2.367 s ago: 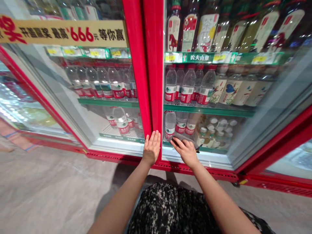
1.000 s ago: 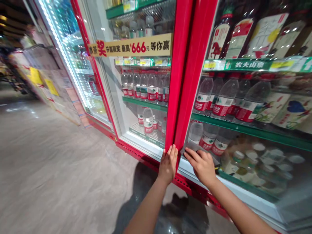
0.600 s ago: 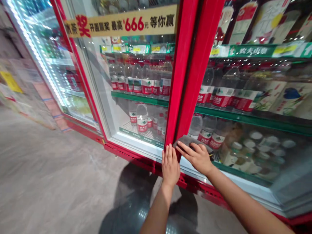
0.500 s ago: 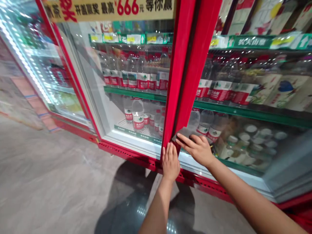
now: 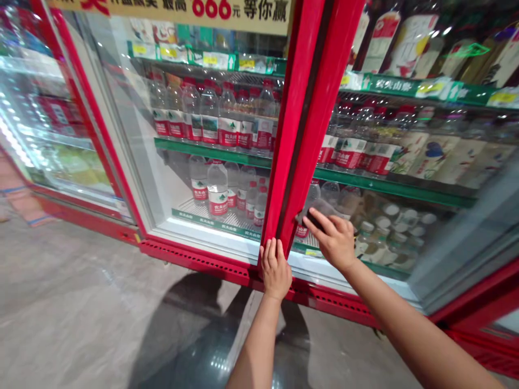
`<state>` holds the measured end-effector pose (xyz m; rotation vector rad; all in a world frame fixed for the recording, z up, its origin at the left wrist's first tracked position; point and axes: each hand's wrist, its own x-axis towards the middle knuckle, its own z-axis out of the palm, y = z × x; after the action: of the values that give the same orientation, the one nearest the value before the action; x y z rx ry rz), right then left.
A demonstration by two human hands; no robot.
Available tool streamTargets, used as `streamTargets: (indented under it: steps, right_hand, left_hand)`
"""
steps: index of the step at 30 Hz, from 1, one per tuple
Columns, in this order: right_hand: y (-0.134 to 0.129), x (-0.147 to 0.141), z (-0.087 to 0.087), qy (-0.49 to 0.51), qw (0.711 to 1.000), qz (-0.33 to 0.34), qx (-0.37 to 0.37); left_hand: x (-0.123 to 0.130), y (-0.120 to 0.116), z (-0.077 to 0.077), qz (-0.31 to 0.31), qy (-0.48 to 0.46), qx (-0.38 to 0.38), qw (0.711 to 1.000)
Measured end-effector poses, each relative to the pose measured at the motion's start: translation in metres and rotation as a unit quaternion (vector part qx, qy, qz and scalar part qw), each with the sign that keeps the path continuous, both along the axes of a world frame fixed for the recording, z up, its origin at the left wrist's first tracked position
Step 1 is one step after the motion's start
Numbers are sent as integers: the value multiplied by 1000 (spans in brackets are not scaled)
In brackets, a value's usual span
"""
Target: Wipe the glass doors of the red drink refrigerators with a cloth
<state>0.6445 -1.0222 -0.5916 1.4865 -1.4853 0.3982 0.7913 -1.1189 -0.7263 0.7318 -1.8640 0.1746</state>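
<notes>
My left hand point(image 5: 276, 271) lies flat against the bottom of the red door frame point(image 5: 279, 178) of a drinks fridge, fingers stretched upward and holding nothing. To its right and a little higher, my right hand point(image 5: 334, 239) presses a thin grey cloth point(image 5: 322, 207) to the glass of the right-hand door point(image 5: 357, 216). Its index finger reaches out while the others curl; most of the cloth is hidden under them. Behind the glass near this hand stand water bottles with red and white labels and several white-capped bottles point(image 5: 383, 222).
Through the left door show shelves of water bottles point(image 5: 218, 189). A yellow banner point(image 5: 194, 11) crosses its top. Another lit fridge point(image 5: 60, 119) stands at the far left. A red vented base point(image 5: 194, 260) runs above the grey floor point(image 5: 73, 302), where a dark shadow falls.
My right hand and the cloth have slid rightward off the red frame onto the glass. My left hand stays at the frame's foot. The camera view has shifted slightly.
</notes>
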Motion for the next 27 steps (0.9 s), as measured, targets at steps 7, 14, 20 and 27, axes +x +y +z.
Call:
streamTargets:
  steps: [7,14,20,27]
  right_hand:
    - [8,7,-19,49,985,77,147]
    - [5,1,-1,-52,998,-14,12]
    - [33,-10,-40,-34,999,-7,41]
    - [61,-45,-33,-134,988,-40,-70]
  left_hand:
    - [-4,9,23,-14,-24,-16,1000]
    - [-6,14,44,-15,-26,-46,998]
    - [-24,27,51,-34,-28,-60,997]
    - [-44,45,61,-74,-52,-82,993]
